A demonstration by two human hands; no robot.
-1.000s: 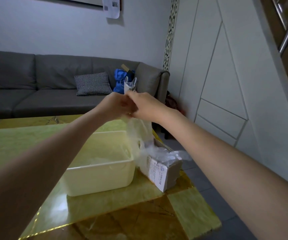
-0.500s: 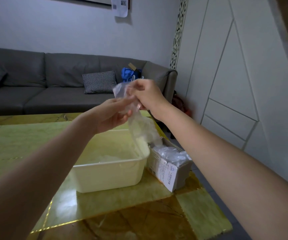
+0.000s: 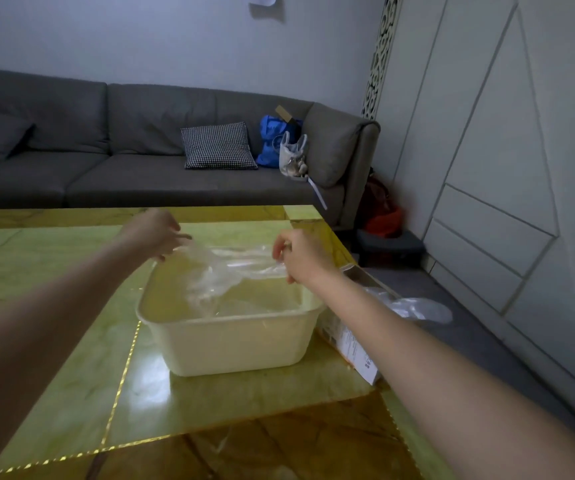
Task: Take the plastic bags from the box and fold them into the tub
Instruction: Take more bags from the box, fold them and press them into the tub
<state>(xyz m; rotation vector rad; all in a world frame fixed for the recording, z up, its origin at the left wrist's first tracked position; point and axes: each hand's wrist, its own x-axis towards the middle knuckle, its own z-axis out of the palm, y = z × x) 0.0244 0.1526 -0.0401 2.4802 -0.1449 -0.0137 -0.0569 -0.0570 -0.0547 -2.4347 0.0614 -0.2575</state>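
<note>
On the green bench, both hands pinched one clear bag stretched over the tub; more bags waited in the box.

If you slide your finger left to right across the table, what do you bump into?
Left hand → clear crinkly plastic bag stretched over the cream plastic tub → right hand → cardboard box of bags.

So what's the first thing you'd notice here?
Two hands, left and right, stretch a clear plastic bag over a cream tub in the middle of a shiny yellow-green table. Right of the tub lies a cardboard box spilling more bags.
</note>
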